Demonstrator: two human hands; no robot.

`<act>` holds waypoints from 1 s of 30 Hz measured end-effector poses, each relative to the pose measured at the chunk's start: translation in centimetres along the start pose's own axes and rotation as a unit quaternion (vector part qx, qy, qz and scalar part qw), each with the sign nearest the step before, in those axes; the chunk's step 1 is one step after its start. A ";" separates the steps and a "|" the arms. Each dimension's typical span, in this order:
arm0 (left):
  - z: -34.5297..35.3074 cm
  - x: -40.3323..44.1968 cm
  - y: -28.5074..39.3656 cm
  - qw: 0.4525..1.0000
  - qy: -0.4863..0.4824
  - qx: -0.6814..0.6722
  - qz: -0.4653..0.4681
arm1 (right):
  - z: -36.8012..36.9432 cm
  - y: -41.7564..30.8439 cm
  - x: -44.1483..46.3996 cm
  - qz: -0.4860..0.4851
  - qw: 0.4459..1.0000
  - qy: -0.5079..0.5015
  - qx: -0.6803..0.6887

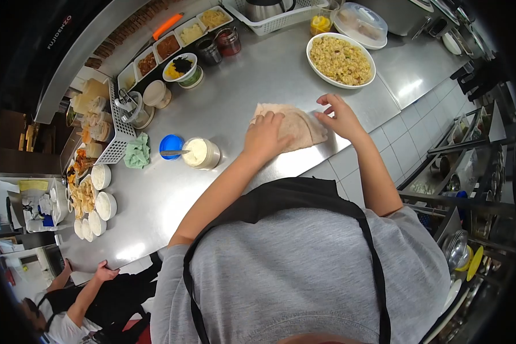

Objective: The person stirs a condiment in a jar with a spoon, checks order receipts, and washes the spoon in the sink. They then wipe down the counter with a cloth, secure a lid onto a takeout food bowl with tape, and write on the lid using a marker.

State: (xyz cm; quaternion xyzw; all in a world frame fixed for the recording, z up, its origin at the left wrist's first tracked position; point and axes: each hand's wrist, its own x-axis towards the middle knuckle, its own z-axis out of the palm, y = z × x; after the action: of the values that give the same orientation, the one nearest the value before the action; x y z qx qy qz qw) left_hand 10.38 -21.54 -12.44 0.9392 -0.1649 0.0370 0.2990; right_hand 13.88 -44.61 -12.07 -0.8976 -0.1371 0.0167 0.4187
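On the steel counter before me lies a folded beige cloth (297,127) with a seam along its right side. My left hand (265,136) rests flat on its left part, fingers spread and palm down. Just off the cloth's upper right edge is my right hand (339,116), its fingers loosely bent and apart, with nothing visible in them. To the left of my left hand stands an open jar of white creamy spread (203,153). A knife (175,152) lies across the jar's rim and a blue lid (171,144).
A bowl of fried rice (341,60) stands beyond my right hand. A green cloth (137,151), a white basket (116,123) and small bowls of rice (105,205) are at left. Topping trays (168,47) line the back. A co-worker's hand (105,272) touches the far-left counter edge.
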 end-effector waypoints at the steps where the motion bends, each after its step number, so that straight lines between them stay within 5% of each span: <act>1: 1.1 -0.3 -0.6 0.997 -0.008 0.055 0.048 | 0.1 0.1 -0.2 0.002 1.000 0.001 0.001; 3: 2.2 -0.1 -1.6 0.989 -0.013 0.110 0.099 | 0.1 0.3 -0.4 0.060 0.994 -0.083 -0.043; 6: 2.3 0.4 -2.4 0.996 0.012 -0.071 0.051 | 1.9 -0.3 -0.7 0.150 0.978 -0.122 0.072; 7: 2.1 0.7 -2.1 0.962 -0.021 -0.272 -0.001 | 2.2 -1.2 -0.9 0.149 0.979 -0.120 0.073; 8: 1.9 0.7 -1.9 0.884 -0.055 -0.460 -0.055 | 2.5 -2.4 -1.3 0.194 0.920 -0.130 0.314; 9: 1.0 0.7 -0.9 0.885 -0.057 -0.459 -0.054 | 2.9 -3.4 -1.6 0.227 0.803 -0.130 0.535; 11: -1.2 0.7 1.6 0.710 -0.102 -0.691 -0.087 | 4.3 -4.9 -1.6 0.188 0.785 -0.090 0.583; 12: -1.7 0.8 1.6 0.710 -0.103 -0.691 -0.087 | 4.6 -5.3 -1.6 0.146 0.763 -0.052 0.627; 14: -2.9 0.8 1.1 0.566 -0.043 -0.811 -0.143 | 4.2 -5.4 -1.3 0.128 0.751 -0.028 0.647; 18: -3.8 0.8 1.3 0.572 -0.018 -0.801 -0.178 | 2.8 -7.3 -1.1 0.073 0.747 0.019 0.660; 21: -2.8 0.5 1.5 0.588 -0.086 -0.788 -0.160 | 3.3 -8.3 -1.0 -0.024 0.860 0.027 0.509; 23: -2.4 0.2 2.0 0.669 -0.136 -0.718 -0.132 | 3.5 -9.5 -1.0 -0.033 0.849 0.037 0.527; 26: -2.6 0.3 2.6 0.706 -0.142 -0.688 -0.090 | 3.3 -9.6 -1.4 -0.030 0.835 0.015 0.550; 30: -1.2 1.3 1.4 0.642 -0.123 -0.739 -0.164 | 4.3 -9.4 -2.8 -0.248 0.940 0.016 0.232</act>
State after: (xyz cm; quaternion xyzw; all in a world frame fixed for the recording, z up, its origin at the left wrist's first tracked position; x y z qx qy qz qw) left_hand 11.20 -22.34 -10.43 0.4134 -0.0158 -0.2627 0.8717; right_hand 8.39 -36.36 -8.00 -0.7131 -0.3413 -0.0705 0.6083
